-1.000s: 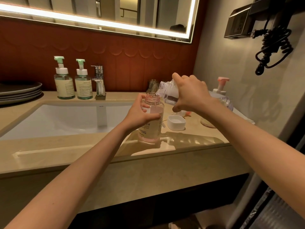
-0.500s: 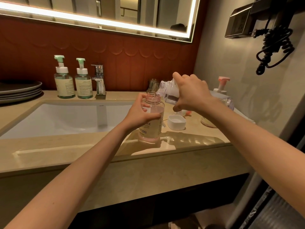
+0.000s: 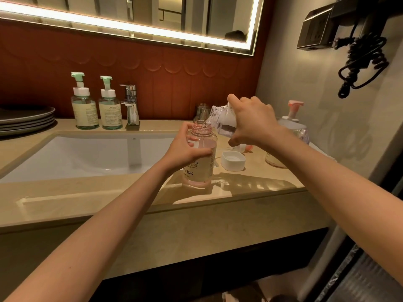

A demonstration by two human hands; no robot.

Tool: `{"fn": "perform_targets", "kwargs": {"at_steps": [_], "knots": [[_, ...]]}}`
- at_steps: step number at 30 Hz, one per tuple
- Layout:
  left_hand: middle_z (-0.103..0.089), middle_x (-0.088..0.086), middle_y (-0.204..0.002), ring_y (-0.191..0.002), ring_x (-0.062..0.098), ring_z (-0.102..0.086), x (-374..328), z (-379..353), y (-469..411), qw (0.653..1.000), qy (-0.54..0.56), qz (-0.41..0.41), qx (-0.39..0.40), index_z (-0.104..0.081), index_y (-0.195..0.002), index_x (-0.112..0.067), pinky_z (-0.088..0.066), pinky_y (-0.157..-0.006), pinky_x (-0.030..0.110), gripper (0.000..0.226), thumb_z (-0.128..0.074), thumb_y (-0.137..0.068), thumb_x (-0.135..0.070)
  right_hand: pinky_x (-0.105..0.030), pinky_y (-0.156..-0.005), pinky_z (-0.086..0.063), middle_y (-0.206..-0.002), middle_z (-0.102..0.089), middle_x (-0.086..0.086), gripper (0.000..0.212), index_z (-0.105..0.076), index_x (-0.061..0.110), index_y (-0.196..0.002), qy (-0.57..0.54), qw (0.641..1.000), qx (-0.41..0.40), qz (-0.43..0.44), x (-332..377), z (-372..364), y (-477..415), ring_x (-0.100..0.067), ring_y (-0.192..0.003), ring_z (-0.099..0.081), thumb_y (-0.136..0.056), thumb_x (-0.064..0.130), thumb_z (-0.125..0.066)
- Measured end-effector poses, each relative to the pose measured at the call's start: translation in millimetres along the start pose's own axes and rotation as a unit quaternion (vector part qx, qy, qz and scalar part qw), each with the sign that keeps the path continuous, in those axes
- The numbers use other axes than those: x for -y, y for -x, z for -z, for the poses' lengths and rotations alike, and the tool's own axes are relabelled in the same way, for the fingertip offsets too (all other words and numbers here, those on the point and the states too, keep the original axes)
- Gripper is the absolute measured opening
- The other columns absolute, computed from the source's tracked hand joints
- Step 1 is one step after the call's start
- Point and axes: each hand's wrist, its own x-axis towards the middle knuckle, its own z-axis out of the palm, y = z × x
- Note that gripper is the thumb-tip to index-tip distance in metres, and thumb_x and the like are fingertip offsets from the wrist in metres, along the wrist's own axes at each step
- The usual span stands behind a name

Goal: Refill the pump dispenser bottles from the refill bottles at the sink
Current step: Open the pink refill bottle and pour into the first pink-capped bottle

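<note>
"Watching the two mouths is what matters here: your refill bottle [image 3: 220, 118] lies tipped, its long axis running from your right hand [image 3: 250, 120] down and to the left, so its mouth sits right over the open neck of the pump bottle [image 3: 201, 171]."

"Agreed. You've got that pump bottle upright on the worktop [image 3: 130, 192], just right of the sink [image 3: 87, 155], near the front edge. Your left hand [image 3: 187, 153] is the nearer one, fingers [image 3: 192, 138] wrapped round the bottle's upper body from the left side."

"Your right-hand fingers are curled round the refill bottle's body, thumb on top, wrist lifted, forearm coming in from the lower right. Both grips look firm to me."

"The mouths look touching or very nearly so; I can't tell which. Liquid seems to be running at the lip."

"So your next move probably turns on tilt alone: raise the back end with your right wrist and leave the mouth where it is, I'd say. If it slides left, you'd likely spill over your own left fingers."

"How full it is I can't judge behind your hand. Your white cap [image 3: 233, 160] lies just right of the bottle, apart from it."
</note>
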Motion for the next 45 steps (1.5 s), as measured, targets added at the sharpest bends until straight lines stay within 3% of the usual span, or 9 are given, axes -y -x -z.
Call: {"fn": "perform_targets", "kwargs": {"at_steps": [5,22,45], "knots": [[-0.048,0.002,-0.124,-0.109,0.019,-0.046,-1.4,-0.4,0.2,1.0,-0.002,0.001,0.002,-0.035,-0.125,-0.021,-0.039,-0.078,0.025,0.067,-0.077,-0.073,-0.019,-0.046,-0.091,-0.041,-0.122,-0.051,-0.007,0.093,-0.028,0.019,-0.137,0.0,1.0,0.001,-0.001,-0.1,-0.4,-0.5,-0.026,-0.114,-0.044,-0.064,0.034,-0.083],[-0.047,0.007,-0.132,-0.111,0.02,-0.045,-0.9,-0.3,-0.3,1.0,-0.003,0.004,0.002,-0.034,-0.128,-0.021,-0.038,-0.082,0.031,0.069,-0.076,-0.074,-0.018,-0.046,-0.092,-0.04,-0.122,-0.051,-0.008,0.092,-0.028,0.019,-0.137,0.0,1.0,0.004,-0.001,0.3,0.2,-0.7,-0.027,-0.114,-0.043,-0.064,0.033,-0.083],[-0.049,0.004,-0.127,-0.111,0.021,-0.047,0.6,0.2,-0.8,1.0,-0.001,0.002,0.001,-0.036,-0.126,-0.021,-0.038,-0.084,0.032,0.066,-0.076,-0.073,-0.017,-0.047,-0.09,-0.041,-0.12,-0.052,-0.008,0.089,-0.03,0.019,-0.134,0.002,1.0,0.002,0.0,0.2,-0.2,-2.0,-0.027,-0.112,-0.044,-0.064,0.032,-0.083]]}}
